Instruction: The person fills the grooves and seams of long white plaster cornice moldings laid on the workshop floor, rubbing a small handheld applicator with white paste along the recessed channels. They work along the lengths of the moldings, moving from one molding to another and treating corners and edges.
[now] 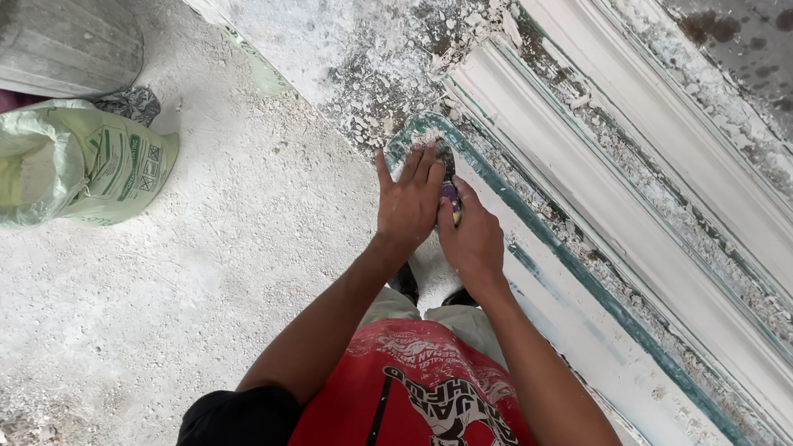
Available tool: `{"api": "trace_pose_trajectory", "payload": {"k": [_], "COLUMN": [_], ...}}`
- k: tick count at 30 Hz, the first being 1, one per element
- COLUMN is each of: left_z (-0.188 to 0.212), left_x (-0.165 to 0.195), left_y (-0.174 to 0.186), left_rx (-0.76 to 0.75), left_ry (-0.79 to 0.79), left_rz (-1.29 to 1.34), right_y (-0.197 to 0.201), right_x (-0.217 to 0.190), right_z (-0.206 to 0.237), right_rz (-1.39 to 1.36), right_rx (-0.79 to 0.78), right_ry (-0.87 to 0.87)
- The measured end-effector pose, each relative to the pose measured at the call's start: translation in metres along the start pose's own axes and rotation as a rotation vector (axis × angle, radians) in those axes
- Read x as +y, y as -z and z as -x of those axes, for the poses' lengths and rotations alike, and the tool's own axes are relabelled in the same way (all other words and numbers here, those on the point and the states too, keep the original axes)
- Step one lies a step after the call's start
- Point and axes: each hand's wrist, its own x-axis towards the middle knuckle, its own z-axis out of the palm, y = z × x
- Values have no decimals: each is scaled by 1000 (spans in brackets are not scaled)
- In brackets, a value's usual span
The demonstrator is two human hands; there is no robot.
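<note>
The person stands over a long white plaster moulding point(657, 235) with a teal edge, lying on the dusty floor point(210, 261). The right hand point(471, 245) has its grip closed around a small purple-handled scraping tool point(450, 197), its tip hidden at the moulding's rounded end. The left hand point(409, 204) lies flat, fingers spread, steadying that end. Scraping seems underway; short, controlled strokes are called for. A green sack point(61, 167) sits well apart.

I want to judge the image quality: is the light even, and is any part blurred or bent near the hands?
Head view: soft, even daylight with no glare and only faint shadows; the left hand and right hand look sharp, as does the long white moulding; the metal drum curves at the corner, which suggests wide-lens distortion.
</note>
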Motion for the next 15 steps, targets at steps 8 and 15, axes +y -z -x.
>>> {"api": "trace_pose_trajectory", "payload": {"k": [8, 15], "left_z": [39, 89], "left_x": [29, 102], "left_y": [-3, 4], "left_rx": [-59, -103], "left_ry": [-204, -128], "left_rz": [24, 933], "right_y": [28, 43], "right_x": [37, 81], "right_z": [45, 124], "right_rz": [-9, -232], "right_rx": [-46, 32], "right_ry": [-26, -35]}}
